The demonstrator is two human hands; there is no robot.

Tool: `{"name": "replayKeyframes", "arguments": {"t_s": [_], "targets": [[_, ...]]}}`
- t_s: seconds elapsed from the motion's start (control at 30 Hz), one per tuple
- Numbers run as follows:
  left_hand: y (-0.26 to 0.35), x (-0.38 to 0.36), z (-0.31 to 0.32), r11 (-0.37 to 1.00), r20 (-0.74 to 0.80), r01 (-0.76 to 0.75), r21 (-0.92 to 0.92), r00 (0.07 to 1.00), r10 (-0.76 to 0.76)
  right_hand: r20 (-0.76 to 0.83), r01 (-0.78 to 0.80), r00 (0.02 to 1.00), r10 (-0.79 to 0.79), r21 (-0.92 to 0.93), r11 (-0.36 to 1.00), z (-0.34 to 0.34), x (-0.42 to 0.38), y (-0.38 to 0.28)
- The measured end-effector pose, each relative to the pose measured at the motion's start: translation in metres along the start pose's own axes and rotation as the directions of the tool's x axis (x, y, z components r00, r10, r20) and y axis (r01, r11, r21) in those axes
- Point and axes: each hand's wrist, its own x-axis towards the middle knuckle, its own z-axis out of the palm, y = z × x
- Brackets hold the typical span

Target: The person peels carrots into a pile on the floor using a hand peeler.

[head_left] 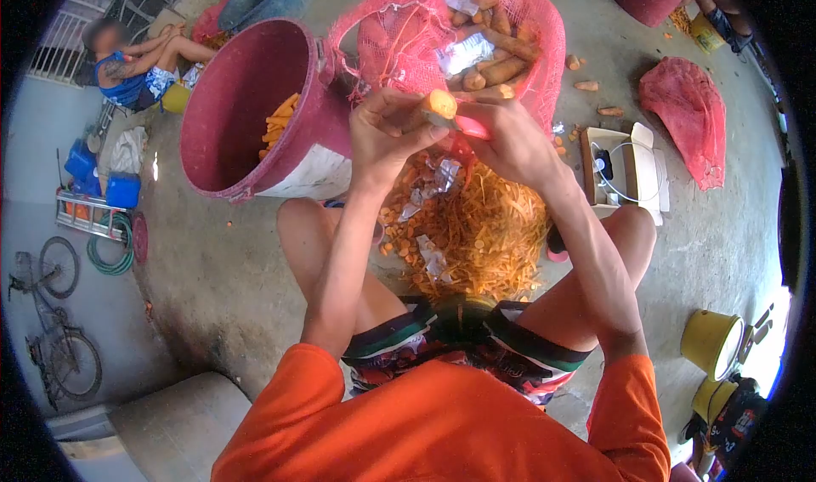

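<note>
In front of me my left hand (382, 133) grips a carrot (441, 104), its cut orange end facing up toward the camera. My right hand (514, 142) is closed around a pink-handled peeler (473, 127) right beside the carrot; its blade is hidden. Beneath both hands, a heap of carrot peelings (489, 227) lies on the floor between my legs, mixed with cut ends and plastic scraps. Just beyond my hands, a red mesh sack (544, 65) holds several unpeeled carrots (510, 44).
At the left, a large maroon bucket (242, 108) tilts toward me with peeled carrots (279, 125) inside. An open carton (608, 167) and a red sack (684, 116) lie to the right. Another person (127, 70) sits at far left. A yellow bucket (712, 344) stands lower right.
</note>
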Motion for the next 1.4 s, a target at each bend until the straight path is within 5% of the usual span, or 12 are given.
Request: {"name": "replayKeyframes", "arguments": {"t_s": [0.07,0.13,0.23,0.3,0.37,0.43,0.53,0.63,0.73,1.0,1.07,1.4], "targets": [[0.013,-0.004,-0.001,0.997,0.052,0.034,0.065,0.998,-0.037,-0.004,-0.002,1.000,0.002,0.020,1.000,0.009,-0.002,0.021],[0.019,-0.007,-0.006,0.990,0.253,-0.056,-0.132,0.964,0.088,0.159,-0.563,0.794,0.586,-0.171,0.809,0.010,-0.007,0.063],[0.022,-0.004,-0.013,0.985,0.369,-0.157,-0.069,0.913,0.171,0.030,-0.511,0.849,0.528,-0.209,0.833,-0.020,-0.014,0.086],[0.026,-0.006,-0.001,0.996,0.085,0.086,-0.008,0.993,-0.085,0.002,-0.495,0.866,0.501,-0.148,0.856,-0.042,-0.009,0.063],[0.026,-0.003,-0.002,0.985,0.060,0.101,0.137,0.992,-0.110,-0.042,-0.501,0.866,0.499,-0.070,0.863,-0.048,-0.010,0.056],[0.031,-0.007,0.000,0.899,0.047,0.431,-0.076,0.902,-0.428,-0.183,-0.281,0.925,0.334,0.266,0.922,-0.046,-0.010,0.052],[0.016,-0.010,0.000,0.956,0.215,0.293,-0.005,0.934,-0.285,-0.133,-0.290,0.917,0.376,0.427,0.857,-0.041,-0.004,0.031],[0.016,-0.012,0.009,0.933,0.208,0.359,-0.002,0.913,-0.351,-0.043,-0.311,0.910,0.413,0.587,0.747,-0.029,-0.001,0.016],[0.012,-0.013,0.013,0.942,0.237,0.320,-0.104,0.928,-0.288,-0.075,-0.148,0.959,0.274,0.692,0.707,-0.015,-0.002,0.014],[0.014,-0.013,0.009,0.947,0.222,0.322,-0.016,0.924,-0.311,-0.069,-0.108,0.974,0.217,0.699,0.706,-0.015,0.000,0.017],[0.014,-0.013,0.009,0.961,0.224,0.278,-0.003,0.936,-0.270,-0.153,-0.025,0.981,0.117,0.500,0.866,-0.016,0.001,0.014],[0.013,-0.014,-0.004,0.956,0.271,0.292,0.030,0.918,-0.290,-0.056,-0.062,0.994,0.090,0.388,0.920,-0.025,0.000,0.012]]}}
